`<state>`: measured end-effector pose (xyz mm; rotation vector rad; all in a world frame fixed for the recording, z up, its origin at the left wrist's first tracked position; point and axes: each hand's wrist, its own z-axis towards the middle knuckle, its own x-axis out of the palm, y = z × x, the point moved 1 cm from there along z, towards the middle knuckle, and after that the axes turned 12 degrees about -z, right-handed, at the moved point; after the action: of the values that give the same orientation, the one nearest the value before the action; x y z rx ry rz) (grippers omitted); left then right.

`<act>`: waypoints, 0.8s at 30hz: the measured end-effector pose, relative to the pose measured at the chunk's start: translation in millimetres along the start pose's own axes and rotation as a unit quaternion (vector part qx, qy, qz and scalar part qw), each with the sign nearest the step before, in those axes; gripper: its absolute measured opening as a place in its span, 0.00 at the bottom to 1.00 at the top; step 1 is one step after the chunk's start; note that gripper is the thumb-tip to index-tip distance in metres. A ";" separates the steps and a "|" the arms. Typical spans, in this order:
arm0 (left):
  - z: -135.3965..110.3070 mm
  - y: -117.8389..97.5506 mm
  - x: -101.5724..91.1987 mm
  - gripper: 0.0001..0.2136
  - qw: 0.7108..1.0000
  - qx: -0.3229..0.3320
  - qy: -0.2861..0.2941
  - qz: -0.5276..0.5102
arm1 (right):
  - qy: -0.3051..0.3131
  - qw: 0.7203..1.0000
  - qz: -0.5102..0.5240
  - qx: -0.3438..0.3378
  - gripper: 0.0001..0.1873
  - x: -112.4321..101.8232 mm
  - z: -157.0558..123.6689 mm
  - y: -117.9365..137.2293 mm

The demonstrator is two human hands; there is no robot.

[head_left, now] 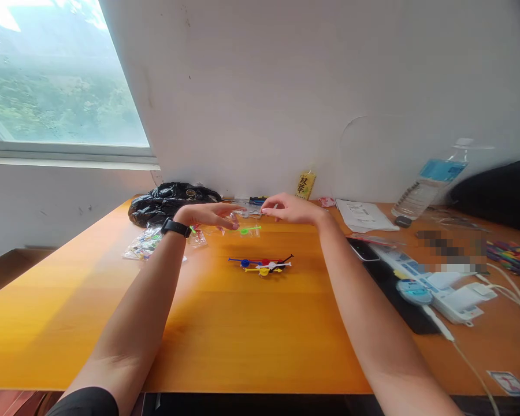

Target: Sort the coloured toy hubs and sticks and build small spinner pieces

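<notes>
Fingers (223,207) of the left hand (203,214) stretch forward, long and loosely parted with the thumb dropped away from them; they appear to grip nothing. Those of the right hand (291,209) curl down with the tips drawn close together, and whether something thin is pinched there I cannot tell.

Between and just below the hands lies a green piece (250,230), with clear wrap (255,234) around or under it, on the far part of the desk (251,341). Nearer, in the middle, a small cluster lies in one heap: a blue piece (245,263), a white piece (274,266), a yellow piece (264,272), plus red and black parts.

All look like moulded plastic, so they should be light, fairly stiff and smooth. Their slim rods could bend or snap under a hard squeeze; the round hub, being thicker, seems the better hold, between thumb and one fingertip. The wrap should be soft and slippery, best pinched at an edge.

Both arms reach far out over the desk, converging from either side of the cluster. The left wrist, with its watch (175,227), bends inward, palm down; the right wrist is arched above its drooping fingers.
</notes>
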<state>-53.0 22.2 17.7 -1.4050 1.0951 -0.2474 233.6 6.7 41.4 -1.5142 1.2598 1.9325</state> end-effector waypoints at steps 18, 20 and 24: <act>2.2 -11.0 9.1 0.37 0.952 0.076 0.008 -0.295 | -0.146 0.982 0.107 -0.060 0.25 -7.2 -3.2 15.0; 2.4 -13.2 10.8 0.38 0.953 0.072 0.010 -0.294 | -0.143 0.982 0.097 -0.074 0.22 -5.2 -0.9 14.5; 2.3 -11.6 11.5 0.39 0.950 0.078 0.039 -0.299 | -0.138 0.980 0.105 -0.099 0.18 -1.9 3.0 11.5</act>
<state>-40.1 12.8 22.0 -1.5638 0.6659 -0.8146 223.9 3.5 47.9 -1.1803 1.1722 2.3712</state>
